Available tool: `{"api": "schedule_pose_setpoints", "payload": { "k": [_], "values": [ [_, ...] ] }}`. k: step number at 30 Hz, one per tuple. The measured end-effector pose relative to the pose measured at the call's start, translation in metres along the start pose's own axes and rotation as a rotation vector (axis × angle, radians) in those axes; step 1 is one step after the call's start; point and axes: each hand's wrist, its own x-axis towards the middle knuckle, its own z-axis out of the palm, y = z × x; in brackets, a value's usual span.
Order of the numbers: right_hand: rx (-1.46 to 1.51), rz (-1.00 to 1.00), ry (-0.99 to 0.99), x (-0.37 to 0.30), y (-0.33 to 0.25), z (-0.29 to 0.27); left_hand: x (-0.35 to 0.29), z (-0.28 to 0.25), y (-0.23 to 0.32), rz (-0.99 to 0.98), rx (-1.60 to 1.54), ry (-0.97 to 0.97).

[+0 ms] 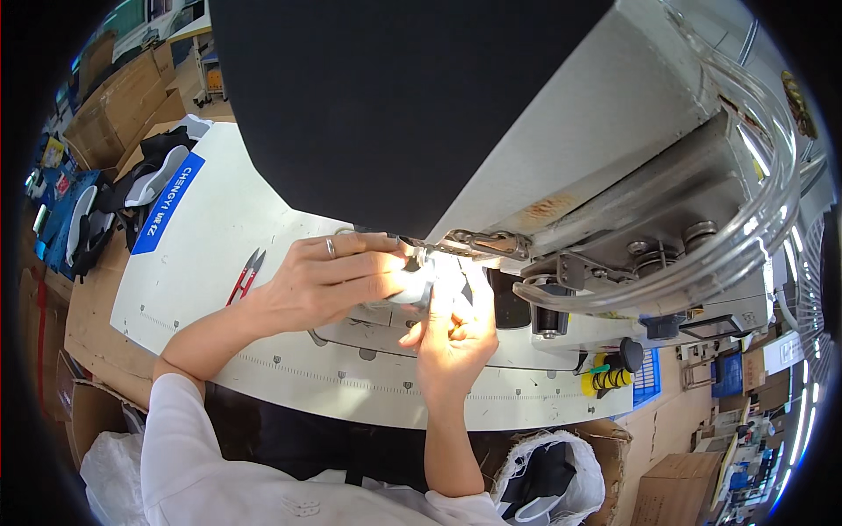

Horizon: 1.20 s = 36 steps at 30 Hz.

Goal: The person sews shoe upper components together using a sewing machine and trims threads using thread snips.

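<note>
Both my hands meet at the needle area of a sewing machine (561, 188), under a very bright lamp spot. My left hand (329, 276), a ring on one finger, reaches in from the left with its fingers close together at the presser foot. Below its fingertips shows a small grey fabric piece (414, 294). From the front, my right hand (456, 337) comes up with index finger and thumb raised against the piece's right side and the other fingers curled. Glare washes out the fingertips and much of the piece. The left thumb is hidden.
Red-handled thread snips (246, 277) lie left on the white machine table (210, 302). Black and grey fabric pieces (162, 175) are heaped at the far left. A clear tube (772, 210) loops on the right. Below the front edge stands a white sack (586, 478) with dark pieces.
</note>
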Motion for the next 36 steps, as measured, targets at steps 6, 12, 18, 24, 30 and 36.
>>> {"api": "schedule_pose_setpoints", "payload": {
  "k": [6,12,18,24,30,36],
  "values": [
    [-0.203,-0.272,-0.048,0.005,0.020,-0.024,0.002,0.001,-0.001,-0.079,-0.037,-0.026],
    [-0.761,-0.860,-0.001,0.031,0.017,-0.040,-0.008,0.011,-0.008,0.001,-0.065,0.061],
    [-0.780,-1.029,-0.103,0.040,0.032,-0.051,-0.007,0.010,-0.006,-0.001,-0.061,0.034],
    [-0.650,-0.875,-0.182,0.039,0.032,-0.053,-0.001,0.008,-0.005,-0.007,-0.028,0.029],
    [-0.791,-0.883,-0.159,0.042,0.041,-0.058,-0.004,0.013,-0.018,-0.070,-0.118,0.080],
    [-0.909,-0.893,-0.185,0.045,0.032,-0.058,-0.007,0.022,-0.024,-0.202,-0.161,0.103]
  ]
}}
